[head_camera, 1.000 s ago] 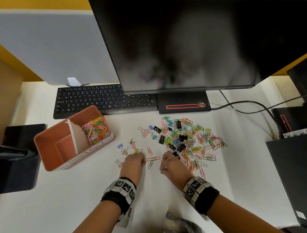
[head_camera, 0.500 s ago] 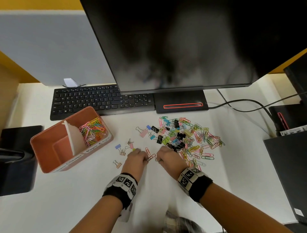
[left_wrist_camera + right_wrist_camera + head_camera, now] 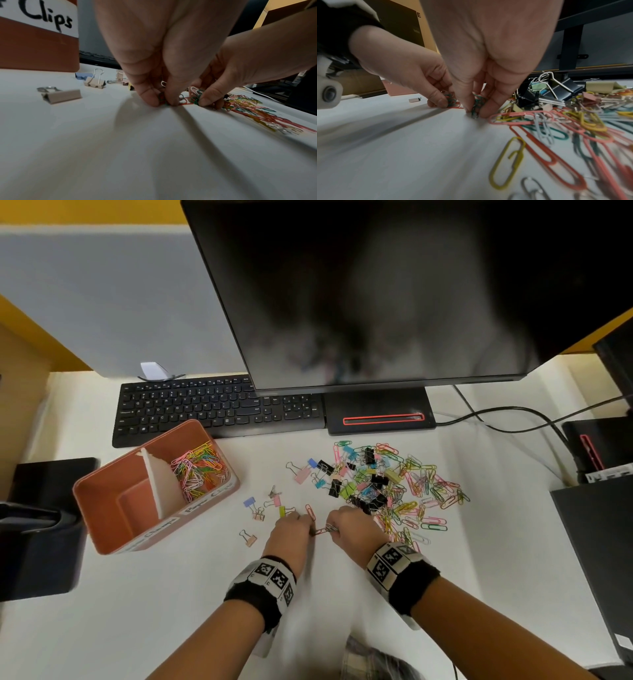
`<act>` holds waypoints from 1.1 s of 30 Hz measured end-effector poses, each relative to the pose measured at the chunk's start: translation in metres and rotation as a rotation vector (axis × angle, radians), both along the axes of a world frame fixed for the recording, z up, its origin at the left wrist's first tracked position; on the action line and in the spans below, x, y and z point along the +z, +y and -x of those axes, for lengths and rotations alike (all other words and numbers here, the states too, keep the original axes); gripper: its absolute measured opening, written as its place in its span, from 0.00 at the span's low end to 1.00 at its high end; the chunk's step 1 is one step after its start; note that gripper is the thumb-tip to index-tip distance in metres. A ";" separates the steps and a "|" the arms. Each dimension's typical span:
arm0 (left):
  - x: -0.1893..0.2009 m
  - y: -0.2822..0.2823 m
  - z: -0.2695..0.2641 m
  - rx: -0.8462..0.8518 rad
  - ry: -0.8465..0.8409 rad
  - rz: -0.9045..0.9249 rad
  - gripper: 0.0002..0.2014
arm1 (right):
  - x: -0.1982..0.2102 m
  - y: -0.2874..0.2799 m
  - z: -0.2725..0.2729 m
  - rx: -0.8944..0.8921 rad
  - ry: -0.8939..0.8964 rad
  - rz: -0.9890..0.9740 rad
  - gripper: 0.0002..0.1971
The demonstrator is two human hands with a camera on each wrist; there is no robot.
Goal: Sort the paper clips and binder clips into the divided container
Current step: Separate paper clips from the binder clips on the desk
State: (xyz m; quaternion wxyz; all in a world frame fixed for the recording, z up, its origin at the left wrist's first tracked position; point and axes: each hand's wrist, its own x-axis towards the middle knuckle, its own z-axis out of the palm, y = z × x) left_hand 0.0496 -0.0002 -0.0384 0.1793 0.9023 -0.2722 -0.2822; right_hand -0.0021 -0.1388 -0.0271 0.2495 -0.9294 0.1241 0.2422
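Note:
A mixed pile of coloured paper clips and binder clips (image 3: 383, 484) lies on the white desk before the monitor. The orange divided container (image 3: 113, 522) stands at left; its right compartment holds paper clips (image 3: 198, 470), its left one looks bare. My left hand (image 3: 291, 529) pinches a small bunch of paper clips (image 3: 163, 98) against the desk. My right hand (image 3: 346, 525) pinches another bunch of paper clips (image 3: 476, 106) close beside it. A red paper clip (image 3: 320, 531) lies between the two hands. Loose binder clips (image 3: 260, 508) lie left of my hands.
A black keyboard (image 3: 212, 409) and the monitor base (image 3: 376, 416) run along the back. Cables (image 3: 513, 416) trail at right toward black boxes (image 3: 596, 542). A black object (image 3: 37, 525) sits at the left edge. A tan binder clip (image 3: 61, 95) lies near the container.
Both hands have come closer together, fingertips nearly meeting over the red paper clip. The right hand slid left from the pile's edge with clips pinched.

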 end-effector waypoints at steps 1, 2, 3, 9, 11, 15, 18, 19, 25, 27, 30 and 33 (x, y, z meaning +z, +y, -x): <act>-0.001 0.000 0.000 -0.015 -0.004 0.002 0.14 | -0.002 0.000 0.000 -0.001 -0.001 0.001 0.12; -0.002 0.001 0.000 -0.021 -0.006 0.008 0.15 | -0.003 0.001 0.001 0.000 -0.009 0.003 0.12; -0.004 0.002 0.000 -0.024 -0.003 0.011 0.14 | -0.004 0.001 0.001 -0.002 -0.016 0.004 0.12; 0.014 0.026 -0.005 0.061 -0.015 0.108 0.07 | 0.000 -0.002 0.007 -0.029 -0.017 -0.059 0.13; 0.038 0.043 -0.016 0.140 -0.096 0.223 0.04 | 0.014 -0.001 0.003 -0.042 -0.055 -0.106 0.11; 0.091 0.086 -0.067 0.333 -0.294 0.286 0.03 | 0.060 0.029 -0.041 0.034 -0.265 -0.190 0.08; 0.112 0.111 -0.113 0.503 -0.270 0.192 0.04 | 0.085 0.073 -0.098 0.064 -0.394 -0.266 0.05; 0.114 0.117 -0.124 0.540 -0.257 0.157 0.05 | 0.087 0.090 -0.118 0.073 -0.412 -0.260 0.05; 0.113 0.116 -0.134 0.488 -0.308 0.036 0.16 | 0.083 0.121 -0.151 -0.035 -0.363 -0.407 0.28; 0.116 0.110 -0.117 0.417 -0.339 0.220 0.16 | 0.081 0.106 -0.129 0.002 -0.433 -0.433 0.23; 0.104 0.089 -0.083 0.249 -0.210 0.359 0.11 | 0.072 0.067 -0.079 0.043 -0.454 -0.366 0.13; 0.073 0.061 -0.051 0.159 -0.018 0.316 0.11 | 0.054 0.016 -0.017 -0.025 -0.337 -0.238 0.11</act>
